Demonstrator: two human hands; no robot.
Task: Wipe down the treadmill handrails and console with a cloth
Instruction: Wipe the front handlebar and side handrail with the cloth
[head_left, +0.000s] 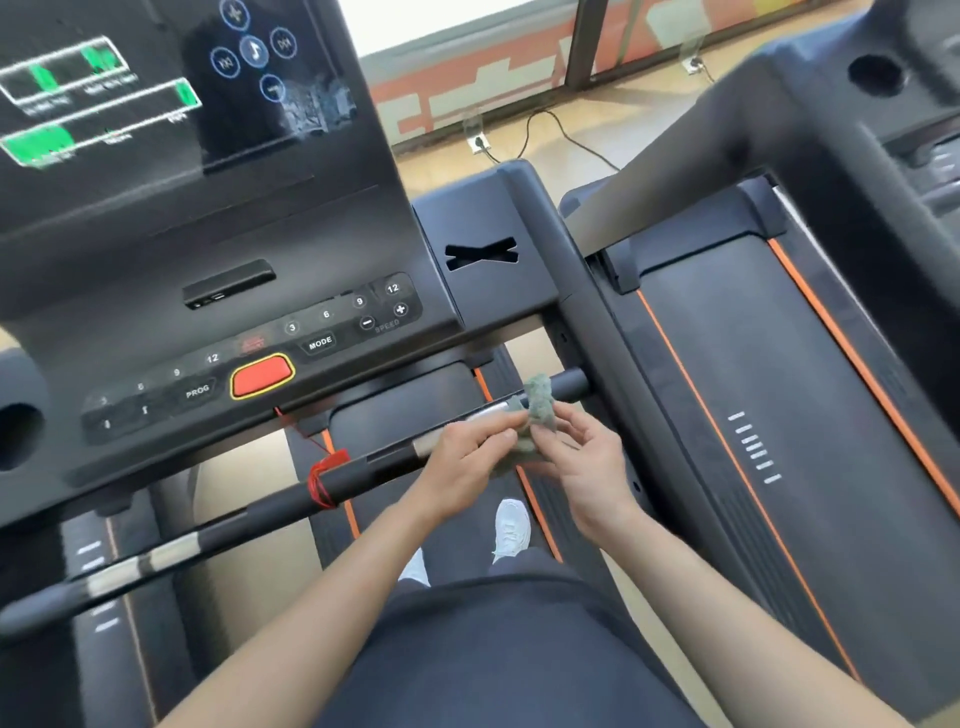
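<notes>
Two grips on cloth (540, 402): left hand (467, 452), right hand (582, 467) pinching it at handrail (363, 477); console (156, 260) reads PROG, MODE, SPEED.

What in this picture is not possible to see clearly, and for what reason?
Head view, one line per item:
Text on the console screen: blurred.
Part of the handrail: hidden behind the left hand, right hand and cloth.
Neighbouring treadmill console: blurred, cut by the right edge.
</notes>
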